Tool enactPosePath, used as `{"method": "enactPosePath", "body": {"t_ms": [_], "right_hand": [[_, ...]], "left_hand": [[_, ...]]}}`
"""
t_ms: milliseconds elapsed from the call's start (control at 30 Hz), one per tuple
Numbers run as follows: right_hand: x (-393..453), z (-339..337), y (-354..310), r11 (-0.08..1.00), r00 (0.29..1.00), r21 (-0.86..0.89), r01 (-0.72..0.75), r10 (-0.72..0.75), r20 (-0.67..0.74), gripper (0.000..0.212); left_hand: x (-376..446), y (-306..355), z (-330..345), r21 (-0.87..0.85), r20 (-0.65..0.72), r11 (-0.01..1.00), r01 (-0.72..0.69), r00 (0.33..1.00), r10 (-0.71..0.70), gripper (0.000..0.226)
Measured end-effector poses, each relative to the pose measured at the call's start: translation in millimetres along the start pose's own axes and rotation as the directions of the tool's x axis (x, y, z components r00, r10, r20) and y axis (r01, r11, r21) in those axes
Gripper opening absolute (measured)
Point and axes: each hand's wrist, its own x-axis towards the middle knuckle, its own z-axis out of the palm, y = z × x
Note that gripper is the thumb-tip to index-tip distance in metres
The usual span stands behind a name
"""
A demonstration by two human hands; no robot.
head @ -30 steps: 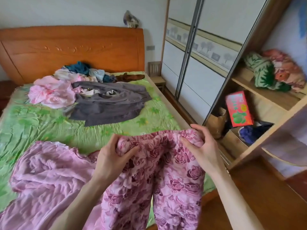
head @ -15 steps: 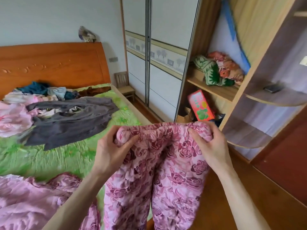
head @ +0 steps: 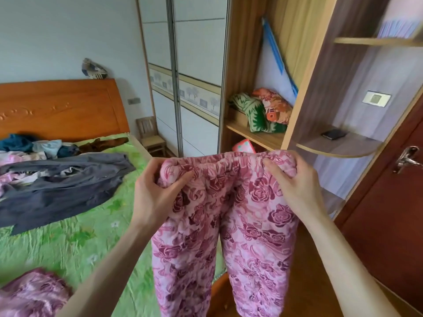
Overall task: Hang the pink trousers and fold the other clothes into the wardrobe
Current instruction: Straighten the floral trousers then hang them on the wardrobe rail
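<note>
Fingers of the left hand [head: 155, 193] and right hand [head: 295, 188] are clamped on the waistband of the pink trousers [head: 229, 225], held up beside the bed [head: 75, 239] facing the wardrobe [head: 256, 136]. No hanger shows; the slack legs could drag or the bunched elastic slip from either grip.

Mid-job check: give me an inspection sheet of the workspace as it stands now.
Surface: bed with green sheet, wrinkled.
Job's things: pink trousers held up by the waistband, legs hanging; wardrobe open, no hanger seen.
Clutter: grey garment spread on the bed; mixed clothes heaped by the headboard; another pink cloth at the near corner.
Grippers: left hand and right hand each grip a waistband end.
Cables: nothing seen.
Surroundings: folded blankets on a wardrobe shelf; dark flat object on the curved side shelf; small chair beside the bed; door at right.
</note>
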Motion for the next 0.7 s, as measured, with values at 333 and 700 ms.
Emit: {"method": "enactPosePath", "body": {"t_ms": [333, 700], "right_hand": [[76, -33, 56, 0.999, 0.998, -0.048, 0.023, -0.026, -0.06, 0.035], [206, -36, 98, 0.99, 0.978, -0.132, 0.051, -0.076, -0.195, 0.034]], "left_hand": [[69, -12, 91, 0.059, 0.042, 0.997, -0.039, 0.998, 0.037, 0.037], [201, -32, 198, -0.073, 0.077, 0.994, -0.076, 0.994, 0.082, 0.032]]}}
